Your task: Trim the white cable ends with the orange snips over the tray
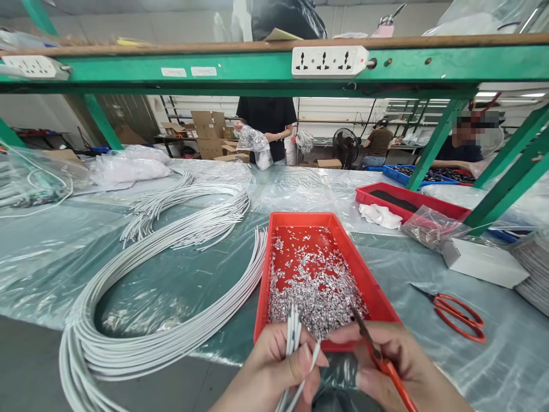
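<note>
My left hand (283, 363) is closed around a small bunch of white cables (293, 329), their ends pointing up. One cable is set apart from the bunch, between thumb and fingers. Close on its right, my right hand (386, 360) grips scissors with orange handles (392, 375); the dark blades point up and to the left. Its index finger reaches toward the single cable's tip; whether it touches is unclear. Just beyond both hands lies a red tray (334, 223) holding many small shiny clear or silvery bits (315, 286).
A large coil of white cables (141, 257) lies to the left. Red-handled scissors (458, 315) and a white box (484, 260) are at right. A green shelf frame (240, 68) with power strips crosses above. Across the table, a person (268, 129) handles clear plastic bags.
</note>
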### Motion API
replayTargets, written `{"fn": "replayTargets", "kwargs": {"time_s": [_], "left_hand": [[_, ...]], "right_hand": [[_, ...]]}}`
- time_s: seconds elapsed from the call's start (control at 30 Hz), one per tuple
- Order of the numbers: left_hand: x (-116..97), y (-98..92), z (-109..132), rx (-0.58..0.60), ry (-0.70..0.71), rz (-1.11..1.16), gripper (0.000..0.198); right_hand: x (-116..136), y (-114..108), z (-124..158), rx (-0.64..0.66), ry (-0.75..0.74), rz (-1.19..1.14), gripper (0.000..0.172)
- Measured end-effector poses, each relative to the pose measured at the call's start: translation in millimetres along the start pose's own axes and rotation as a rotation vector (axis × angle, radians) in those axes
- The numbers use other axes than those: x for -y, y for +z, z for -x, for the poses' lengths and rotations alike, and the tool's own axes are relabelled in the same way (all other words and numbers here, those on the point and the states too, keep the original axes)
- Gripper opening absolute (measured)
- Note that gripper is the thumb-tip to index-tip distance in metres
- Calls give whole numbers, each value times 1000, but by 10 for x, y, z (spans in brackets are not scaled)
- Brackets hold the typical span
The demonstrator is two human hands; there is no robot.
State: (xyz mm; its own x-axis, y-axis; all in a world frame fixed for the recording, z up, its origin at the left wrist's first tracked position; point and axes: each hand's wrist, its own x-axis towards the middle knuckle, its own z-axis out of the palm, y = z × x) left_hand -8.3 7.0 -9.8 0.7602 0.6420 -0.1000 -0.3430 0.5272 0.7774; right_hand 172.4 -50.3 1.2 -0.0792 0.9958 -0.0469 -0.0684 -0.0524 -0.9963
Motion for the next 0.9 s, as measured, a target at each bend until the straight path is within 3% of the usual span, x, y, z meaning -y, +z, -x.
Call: {"fn": "replayTargets", "kwargs": {"time_s": [0.03, 0.13, 0.23, 0.37, 0.43, 0.53, 0.63, 0.7, 0.77, 0.83, 0.9], "left_hand": [[16, -6, -19, 41, -24, -42, 35], [49, -20, -61, 141, -97, -132, 42], [46, -28, -60, 163, -147, -112, 40], [54, -44, -38, 94, -102, -130, 42], [71, -50, -37, 50, -59, -197, 42], [82, -38, -41, -18, -37, -301, 45], [58, 11, -37, -67, -15, -303, 47], [34, 64, -30, -157, 1, -312, 48], [22, 125, -27, -327, 19, -407, 47], [29, 178, -31, -473, 55, -549, 42], [59, 201, -39, -525, 71, -594, 39]], "right_hand": [[-7, 36, -41, 50, -17, -102, 35], [-73, 112, -204, 365, -43, -289, 19], [-198, 138, -327, 452, -82, -407, 17], [-272, 157, -327, 273, -134, -406, 24], [-242, 158, -296, 140, -180, -234, 26], [-143, 151, -279, -44, -491, 239, 23], [-56, 157, -291, -131, -781, 483, 20], [-46, 177, -291, -153, -806, 553, 18], [-77, 203, -276, -190, -778, 642, 17], [-120, 217, -251, -218, -713, 622, 21], [-139, 189, -232, -226, -610, 543, 29]]}}
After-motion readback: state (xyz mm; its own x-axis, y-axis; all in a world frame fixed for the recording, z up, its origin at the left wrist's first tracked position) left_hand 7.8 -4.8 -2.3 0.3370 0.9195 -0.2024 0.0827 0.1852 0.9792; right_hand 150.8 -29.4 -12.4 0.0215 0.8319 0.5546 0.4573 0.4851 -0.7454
